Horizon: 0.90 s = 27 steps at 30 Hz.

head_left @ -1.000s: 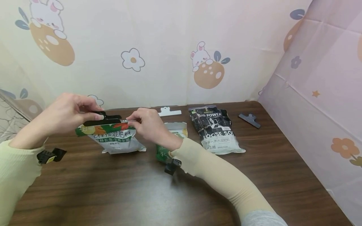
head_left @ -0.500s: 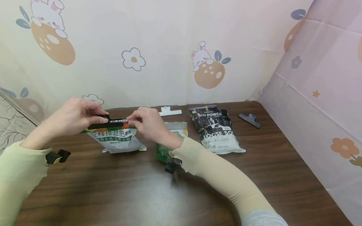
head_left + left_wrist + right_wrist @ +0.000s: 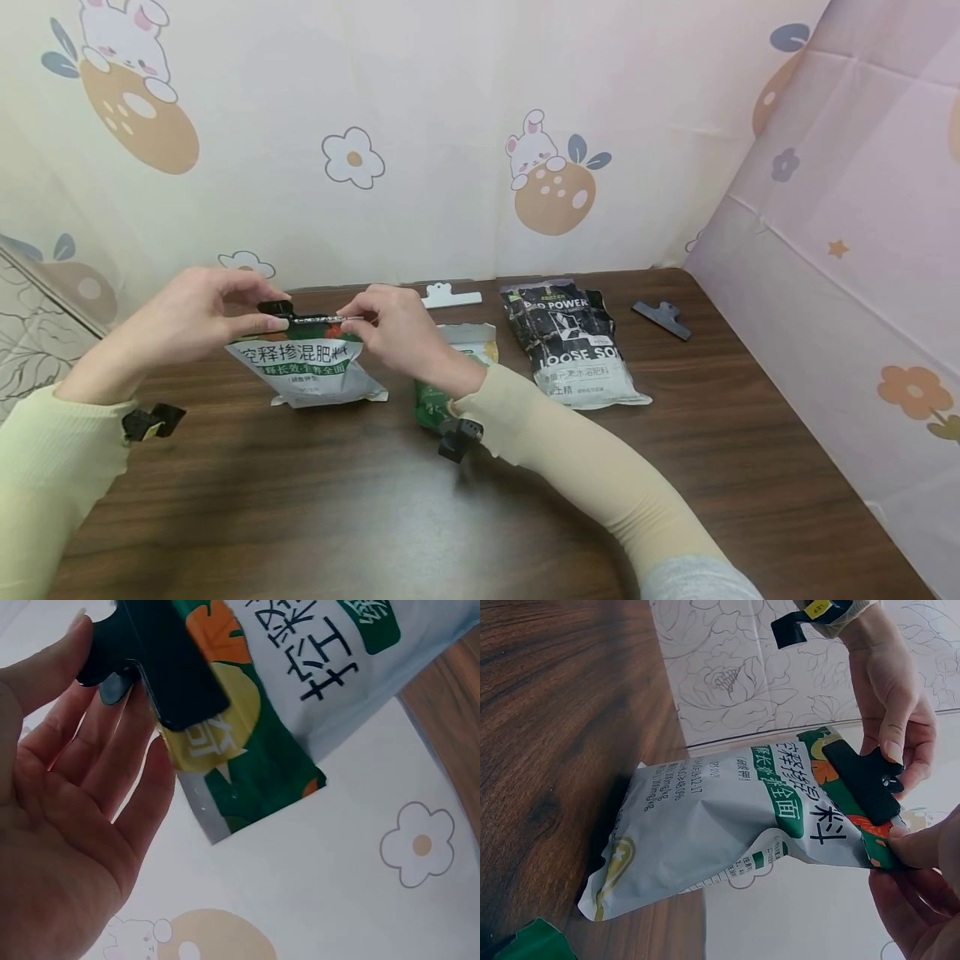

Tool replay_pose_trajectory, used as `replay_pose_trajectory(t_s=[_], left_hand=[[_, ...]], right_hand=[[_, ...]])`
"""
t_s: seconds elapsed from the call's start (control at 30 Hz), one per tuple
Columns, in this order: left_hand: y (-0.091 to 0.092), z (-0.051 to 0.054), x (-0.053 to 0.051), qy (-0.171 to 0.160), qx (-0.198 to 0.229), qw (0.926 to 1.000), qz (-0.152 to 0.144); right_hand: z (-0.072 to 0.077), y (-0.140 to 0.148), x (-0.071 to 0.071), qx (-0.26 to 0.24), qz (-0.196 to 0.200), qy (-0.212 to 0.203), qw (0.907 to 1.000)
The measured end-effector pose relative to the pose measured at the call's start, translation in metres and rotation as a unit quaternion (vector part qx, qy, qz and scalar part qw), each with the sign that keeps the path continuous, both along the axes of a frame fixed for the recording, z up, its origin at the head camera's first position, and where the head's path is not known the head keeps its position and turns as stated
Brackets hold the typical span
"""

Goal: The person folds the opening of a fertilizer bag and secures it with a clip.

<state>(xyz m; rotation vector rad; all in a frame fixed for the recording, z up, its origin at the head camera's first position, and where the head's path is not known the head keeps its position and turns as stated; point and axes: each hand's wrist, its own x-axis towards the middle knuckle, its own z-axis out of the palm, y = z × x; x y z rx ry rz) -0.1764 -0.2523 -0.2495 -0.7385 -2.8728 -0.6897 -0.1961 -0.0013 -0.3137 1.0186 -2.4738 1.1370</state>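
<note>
A white and green bag (image 3: 311, 367) stands on the table at the left, its top edge level between the hands. My left hand (image 3: 198, 321) pinches the handles of a black clip (image 3: 169, 667), thumb on one side and fingers on the other. The clip's bar (image 3: 861, 780) lies across the bag's green top band. At the other end of that band, the thumb and fingers of my right hand (image 3: 401, 333) pinch the bag's top corner, as the right wrist view shows.
A green and white bag (image 3: 431, 404) lies partly behind my right wrist. To its right is a black and white bag (image 3: 573, 350). A white clip (image 3: 452, 297) rests near the table's back edge, and a grey clip (image 3: 663, 320) at the back right. Patterned cloth hangs behind.
My left hand has moved slightly right and down with the black clip, which now sits on the bag's top band. The right hand has stayed nearly still at the corner.
</note>
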Motion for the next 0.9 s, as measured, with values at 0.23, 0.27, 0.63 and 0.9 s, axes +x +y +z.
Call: replay_pose_trajectory(t_s=[0.23, 0.27, 0.63, 0.9], left_hand=[[-0.004, -0.008, 0.002, -0.017, 0.040, 0.9989, 0.018], [-0.004, -0.009, 0.003, -0.021, 0.043, 0.9986, 0.021], [-0.010, -0.018, 0.007, -0.035, 0.077, 0.9956, 0.040], [-0.034, -0.046, 0.011, -0.039, 0.137, 0.9830, 0.116]], right_hand=[[-0.001, 0.000, 0.000, -0.023, 0.009, -0.058, 0.9980], [-0.001, 0.000, 0.000, -0.024, 0.010, -0.068, 0.9974], [-0.007, 0.001, -0.001, 0.031, -0.001, -0.130, 0.9911], [-0.010, 0.000, -0.002, 0.032, -0.007, -0.132, 0.9907]])
